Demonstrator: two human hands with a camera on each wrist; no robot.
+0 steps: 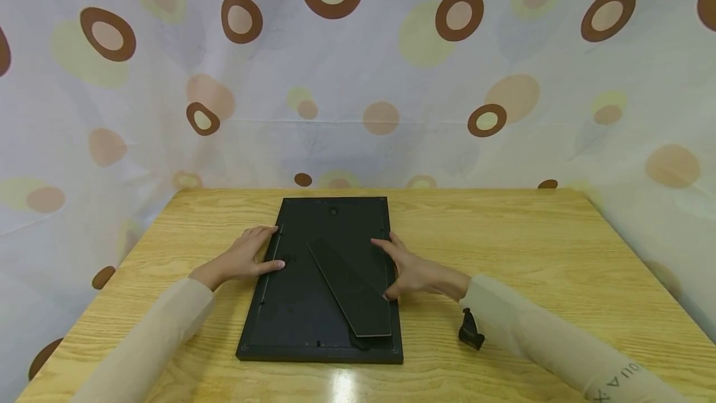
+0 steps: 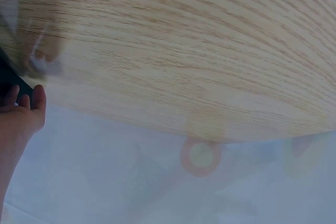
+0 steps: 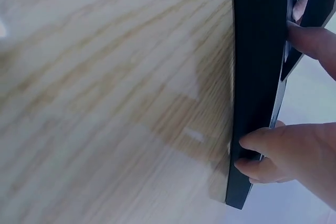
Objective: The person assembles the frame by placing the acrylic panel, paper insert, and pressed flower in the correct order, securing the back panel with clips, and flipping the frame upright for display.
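Note:
A black picture frame (image 1: pixel 330 278) lies on its face, its back turned up, with a hinged easel stand (image 1: pixel 352 294) set at a slant across the lower right. At the frame's left edge my left hand (image 1: pixel 246 257) grips, its thumb over the back and its fingers along the side. My right hand (image 1: pixel 411 269) holds the opposite edge, the thumb beside the stand. In the right wrist view, fingertips (image 3: pixel 254 140) touch the frame's side wall (image 3: pixel 260 77). The left wrist view shows only part of the left hand (image 2: pixel 21 111) against a dark corner of the frame.
The wooden table (image 1: pixel 503 241) carries the frame near its middle. Behind and at both sides hangs a white cloth (image 1: pixel 358 67) with brown and yellow ovals. A small black clip-like piece (image 1: pixel 471 329) hangs by the right sleeve (image 1: pixel 531 322).

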